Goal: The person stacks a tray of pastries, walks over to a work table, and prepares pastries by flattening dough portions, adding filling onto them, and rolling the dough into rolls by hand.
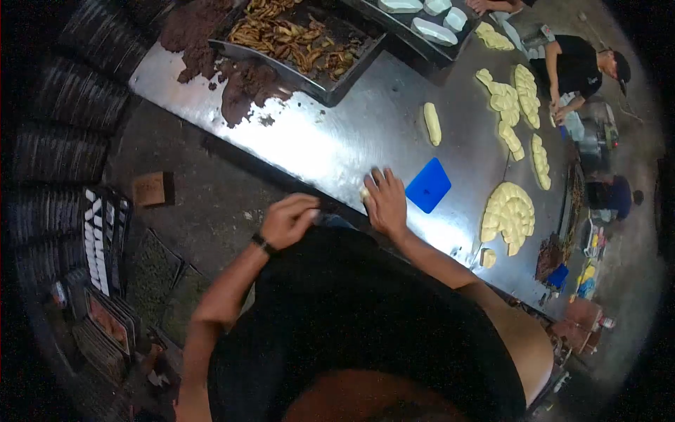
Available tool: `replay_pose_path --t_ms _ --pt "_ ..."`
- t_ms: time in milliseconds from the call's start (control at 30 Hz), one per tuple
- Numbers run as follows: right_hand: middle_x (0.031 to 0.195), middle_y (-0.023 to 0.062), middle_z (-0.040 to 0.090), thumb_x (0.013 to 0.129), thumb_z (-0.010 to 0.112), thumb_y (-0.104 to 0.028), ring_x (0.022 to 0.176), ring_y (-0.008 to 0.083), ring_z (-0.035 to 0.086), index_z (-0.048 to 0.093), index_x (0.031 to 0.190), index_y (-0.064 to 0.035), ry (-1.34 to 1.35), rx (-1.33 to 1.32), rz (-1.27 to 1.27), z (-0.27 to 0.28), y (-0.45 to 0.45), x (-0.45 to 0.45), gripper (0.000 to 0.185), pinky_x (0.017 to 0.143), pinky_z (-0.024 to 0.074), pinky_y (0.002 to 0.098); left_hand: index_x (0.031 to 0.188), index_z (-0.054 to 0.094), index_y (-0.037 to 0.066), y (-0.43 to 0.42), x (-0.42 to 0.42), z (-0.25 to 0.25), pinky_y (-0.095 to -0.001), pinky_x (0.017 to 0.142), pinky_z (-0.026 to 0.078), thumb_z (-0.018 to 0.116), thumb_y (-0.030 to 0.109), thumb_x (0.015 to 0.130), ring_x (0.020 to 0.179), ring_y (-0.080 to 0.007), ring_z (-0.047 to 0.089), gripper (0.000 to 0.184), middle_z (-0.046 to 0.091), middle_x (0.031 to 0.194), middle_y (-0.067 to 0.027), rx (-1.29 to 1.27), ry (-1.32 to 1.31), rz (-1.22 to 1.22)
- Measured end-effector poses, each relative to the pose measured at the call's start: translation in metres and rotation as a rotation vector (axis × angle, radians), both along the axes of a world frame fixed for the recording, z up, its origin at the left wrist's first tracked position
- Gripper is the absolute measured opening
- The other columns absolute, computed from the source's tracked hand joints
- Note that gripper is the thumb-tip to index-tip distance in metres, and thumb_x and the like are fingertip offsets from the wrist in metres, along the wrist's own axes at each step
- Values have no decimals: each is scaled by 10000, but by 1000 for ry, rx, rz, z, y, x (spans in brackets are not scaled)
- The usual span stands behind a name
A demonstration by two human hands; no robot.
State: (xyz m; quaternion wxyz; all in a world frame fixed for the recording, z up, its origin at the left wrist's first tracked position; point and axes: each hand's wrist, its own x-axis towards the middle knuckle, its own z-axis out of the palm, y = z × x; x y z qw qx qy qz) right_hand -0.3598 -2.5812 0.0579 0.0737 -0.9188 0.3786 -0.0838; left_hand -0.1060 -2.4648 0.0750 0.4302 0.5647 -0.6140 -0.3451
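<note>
My left hand [288,219], with a dark band on its wrist, is held off the table's near edge. Its fingers are bent together, and a small whitish bit shows at the thumb tip, too small to name. On the metal table [330,133] my right hand [387,204] lies palm down with fingers apart, over a small pale piece of dough [364,192] mostly hidden beneath it. A blue scraper [429,186] lies just beyond that hand. Farther off is a short dough roll [432,124].
Dough strips [526,95] and a large cut dough mound [508,216] lie farther across, near a small dough piece [488,258]. A tray of brownish strips [281,39] stands beside a brown crumbly mass [246,88]. A co-worker [573,70] leans over the far side.
</note>
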Motion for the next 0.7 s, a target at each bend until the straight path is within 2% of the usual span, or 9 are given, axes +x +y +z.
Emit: replay_pose_path --t_ms 33,100,233,333,400,467,567,667,700 --pt "1394 183 433 879 568 -292 1268 406 403 529 1287 -72 23 -10 12 0 -5 4 465 990 352 520 967 686 -14 12 18 4 -318 669 544 625 137 904 805 -223 674 174 680 990 -131 32 47 140" --pt "1424 191 395 879 568 -306 1288 417 380 511 1315 -80 66 -26 18 -1 -16 13 494 1011 335 534 965 683 -24 28 46 7 -299 629 533 594 128 929 783 -180 660 180 681 969 -124 50 71 276" --pt "1408 216 382 830 596 -336 1294 420 364 480 1331 -72 -246 -220 -74 -1 -89 60 578 1040 315 518 957 690 -13 5 62 13 -295 651 519 584 112 931 789 -177 654 166 683 950 -125 8 105 174" --pt "1349 229 413 819 599 -385 1269 404 381 444 1364 -79 -233 -214 -238 -2 -89 72 644 1027 324 506 955 686 -16 -35 57 25 -294 674 511 589 102 924 803 -181 652 156 682 945 -128 -147 28 24" --pt "1199 209 465 835 542 -499 1150 386 425 427 1377 -85 -137 33 -201 10 -58 59 691 980 332 504 952 682 -22 -55 56 35 -295 691 506 594 95 916 807 -186 647 150 679 932 -130 -197 33 -1" --pt "1162 194 498 857 579 -415 1114 363 465 419 1380 -82 -172 43 -108 17 -33 36 640 967 357 495 948 680 -26 -65 51 34 -298 693 506 591 98 918 806 -185 645 155 678 931 -128 -181 107 53" --pt "1089 167 562 854 646 -301 1033 320 533 488 1319 -67 -112 269 -112 20 -39 6 543 904 434 448 939 676 -32 -67 39 24 -305 697 505 580 105 922 814 -173 640 168 680 907 -121 -79 83 69" --pt "994 135 620 811 717 -224 929 286 590 580 1200 -48 -403 56 80 52 -66 -5 449 812 496 402 928 680 -27 -72 15 20 -306 730 500 584 101 916 823 -179 638 160 679 888 -116 -55 56 13" --pt "977 124 644 786 744 -272 908 275 611 638 1094 -50 -544 -88 11 62 -83 -6 394 777 515 391 929 681 -25 -75 4 27 -302 726 499 587 96 913 821 -179 638 155 680 894 -117 -43 55 8"
